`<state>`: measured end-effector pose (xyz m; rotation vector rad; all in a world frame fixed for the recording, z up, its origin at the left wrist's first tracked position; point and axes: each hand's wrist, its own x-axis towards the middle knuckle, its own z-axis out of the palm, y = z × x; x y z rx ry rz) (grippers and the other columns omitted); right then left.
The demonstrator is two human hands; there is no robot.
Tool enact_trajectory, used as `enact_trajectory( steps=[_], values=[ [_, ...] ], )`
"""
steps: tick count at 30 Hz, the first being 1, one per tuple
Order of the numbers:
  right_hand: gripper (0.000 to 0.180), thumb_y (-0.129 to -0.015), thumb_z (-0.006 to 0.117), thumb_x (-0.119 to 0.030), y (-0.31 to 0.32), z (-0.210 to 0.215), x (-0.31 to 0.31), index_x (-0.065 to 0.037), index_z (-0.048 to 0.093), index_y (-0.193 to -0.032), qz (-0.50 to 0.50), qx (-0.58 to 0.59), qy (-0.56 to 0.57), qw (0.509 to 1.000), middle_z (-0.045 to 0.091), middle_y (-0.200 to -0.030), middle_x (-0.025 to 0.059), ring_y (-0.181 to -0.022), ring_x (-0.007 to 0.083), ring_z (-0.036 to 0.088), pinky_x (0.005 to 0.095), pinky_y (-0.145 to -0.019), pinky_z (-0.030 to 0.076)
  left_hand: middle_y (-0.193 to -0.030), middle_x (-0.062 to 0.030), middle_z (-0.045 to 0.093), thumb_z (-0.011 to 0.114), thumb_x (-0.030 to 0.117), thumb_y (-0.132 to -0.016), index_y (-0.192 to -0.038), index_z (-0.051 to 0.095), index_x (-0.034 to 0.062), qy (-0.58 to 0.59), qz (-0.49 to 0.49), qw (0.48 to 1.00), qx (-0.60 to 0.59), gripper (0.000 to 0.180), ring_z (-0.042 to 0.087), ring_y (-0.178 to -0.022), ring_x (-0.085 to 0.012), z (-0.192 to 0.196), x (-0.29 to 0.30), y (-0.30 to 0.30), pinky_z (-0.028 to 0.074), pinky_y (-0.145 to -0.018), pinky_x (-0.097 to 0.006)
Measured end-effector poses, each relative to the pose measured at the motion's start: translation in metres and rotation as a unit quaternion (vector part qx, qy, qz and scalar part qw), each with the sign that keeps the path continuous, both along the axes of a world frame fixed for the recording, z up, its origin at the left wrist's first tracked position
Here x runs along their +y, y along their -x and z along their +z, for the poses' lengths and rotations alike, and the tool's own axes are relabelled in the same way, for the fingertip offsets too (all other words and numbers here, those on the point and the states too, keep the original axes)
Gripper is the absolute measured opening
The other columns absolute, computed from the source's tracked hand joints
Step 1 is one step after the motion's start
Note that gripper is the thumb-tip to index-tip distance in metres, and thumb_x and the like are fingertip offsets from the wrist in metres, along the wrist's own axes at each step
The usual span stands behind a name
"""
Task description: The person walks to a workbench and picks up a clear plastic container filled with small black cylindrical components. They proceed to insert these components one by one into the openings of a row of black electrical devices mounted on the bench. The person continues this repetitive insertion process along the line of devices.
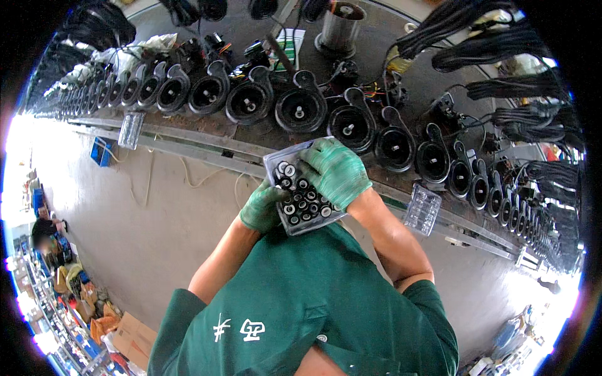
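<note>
A long workbench carries a curved row of black round housings, with cable bundles behind. Over its near edge, a clear plastic tray holds small black-and-white rings in rows; its long axis tilts from upper left to lower right. The gloved left hand grips its left side. The gloved right hand rests curled on top.
</note>
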<state>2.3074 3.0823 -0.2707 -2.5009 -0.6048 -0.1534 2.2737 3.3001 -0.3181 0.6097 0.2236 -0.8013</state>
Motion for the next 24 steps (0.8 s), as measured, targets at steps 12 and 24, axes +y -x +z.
enact_trajectory(
  steps=[12, 24],
  values=[
    [0.021, -0.098, 0.068, -0.021, 0.001, -0.047, -0.173, -0.007, 0.074, -0.113, -0.289, 0.104, -0.065, 0.949, 0.074, -0.11, 0.0195, -0.103, 0.0399, 0.07, 0.0444, -0.09, 0.056, -0.143, -0.023, 0.062, 0.078, 0.026, -0.077, -0.151, 0.048, 0.0, -0.023, 0.003, 1.0, -0.009, 0.084, 0.064, -0.127, -0.0398, -0.01, -0.024, 0.003, 0.054, -0.109, -0.055],
    [0.02, -0.097, 0.068, -0.018, 0.008, -0.022, -0.161, -0.008, 0.075, -0.113, -0.169, 0.012, -0.097, 0.981, 0.072, -0.107, 0.0165, -0.1, 0.0401, 0.068, 0.0457, -0.091, 0.057, -0.142, -0.0175, 0.062, 0.081, 0.02, -0.076, -0.154, 0.044, 0.0028, -0.004, 0.053, 0.999, 0.007, 0.088, 0.064, -0.127, -0.0335, 0.01, -0.071, 0.022, 0.055, -0.109, -0.049]
  ],
)
